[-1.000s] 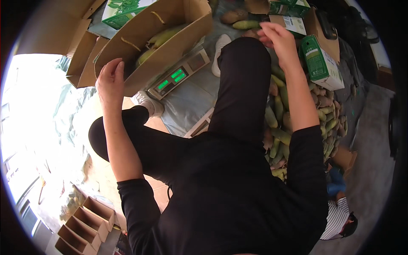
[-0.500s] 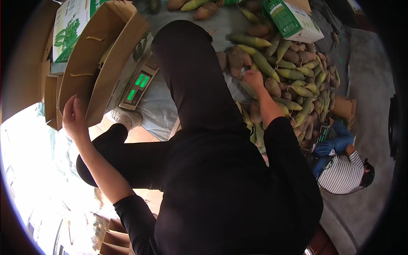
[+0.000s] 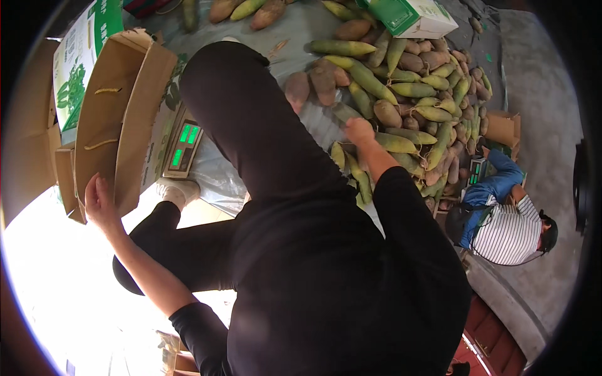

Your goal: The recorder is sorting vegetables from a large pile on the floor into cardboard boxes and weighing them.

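Note:
My right hand (image 3: pixel 359 130) is closed round the end of a green radish (image 3: pixel 343 112), beside a large heap of green radishes (image 3: pixel 414 89) and rounder reddish-brown roots (image 3: pixel 387 113). On the other side, my left hand (image 3: pixel 100 202) is held by the lower end of an open cardboard carton (image 3: pixel 129 131), its fingers loosely apart and holding nothing. Whether its fingertips touch the carton flap, I cannot tell. The carton, with yellowish cord handles, stands by a scale (image 3: pixel 183 148) with a lit green display.
A green and white box (image 3: pixel 411 20) stands behind the heap. Several loose roots (image 3: pixel 268 14) lie farther back on the grey plastic sheet (image 3: pixel 216 166). At right, a person in a striped top (image 3: pixel 505 235) bends near another scale (image 3: pixel 477 169) and carton (image 3: pixel 501 131).
The whole scene has shifted leftward in view. My right hand has moved back a little from the heap, with the green radish in it. My left hand stays beside the carton.

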`<state>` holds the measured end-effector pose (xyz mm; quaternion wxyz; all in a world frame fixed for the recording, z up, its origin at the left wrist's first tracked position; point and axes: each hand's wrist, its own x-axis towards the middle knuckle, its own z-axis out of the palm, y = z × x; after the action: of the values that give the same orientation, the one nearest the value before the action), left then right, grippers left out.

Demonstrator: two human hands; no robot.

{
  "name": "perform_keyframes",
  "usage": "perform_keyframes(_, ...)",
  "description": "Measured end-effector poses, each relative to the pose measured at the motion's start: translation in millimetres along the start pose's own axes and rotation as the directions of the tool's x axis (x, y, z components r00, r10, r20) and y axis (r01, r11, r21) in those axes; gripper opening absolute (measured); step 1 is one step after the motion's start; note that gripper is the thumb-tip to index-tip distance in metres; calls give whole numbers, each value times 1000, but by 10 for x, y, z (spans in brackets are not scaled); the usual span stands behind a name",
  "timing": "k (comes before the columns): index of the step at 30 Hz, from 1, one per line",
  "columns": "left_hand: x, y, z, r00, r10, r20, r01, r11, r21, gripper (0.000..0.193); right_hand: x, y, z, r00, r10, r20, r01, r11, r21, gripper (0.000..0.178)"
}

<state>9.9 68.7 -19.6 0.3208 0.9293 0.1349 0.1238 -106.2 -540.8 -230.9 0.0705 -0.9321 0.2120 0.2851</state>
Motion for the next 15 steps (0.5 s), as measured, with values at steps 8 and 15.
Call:
perform_keyframes(8, -34, 204, 161, 999, -4, -47, 4, 1000, -3, 19, -529, 787, -692, 941, 335, 48, -282, 855, -434, 31)
perform_keyframes(15, -90, 232, 74, 996, -34, -82, 32, 999, -34, 18, -608, 804, -733, 891, 439, 113, -329, 798, -506, 52)
